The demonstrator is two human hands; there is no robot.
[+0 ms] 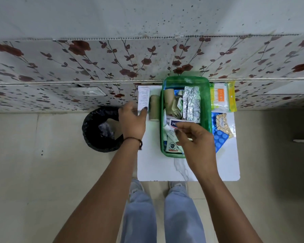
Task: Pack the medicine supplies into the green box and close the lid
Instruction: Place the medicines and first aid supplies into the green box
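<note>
Green box (205, 109): stands open on the tabletop (188, 169), already part filled with foil strips and packets; no lid in view.
Left hand (132, 120): your grip is narrow on the near end of the white carton (144, 98), at the box's left.
Right hand (196, 142): your fingers pinch a small packet (176, 124) low over the box's near half, likely so it drops inside.
Bandage roll (154, 107): lies between carton and box.
Right side: cotton buds (221, 96) and blue pill strips (218, 135) wait outside.

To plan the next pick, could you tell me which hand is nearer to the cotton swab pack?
Right. The right hand is over the green box, beside the cotton swab pack; the left hand is across the box at the white carton.
</note>
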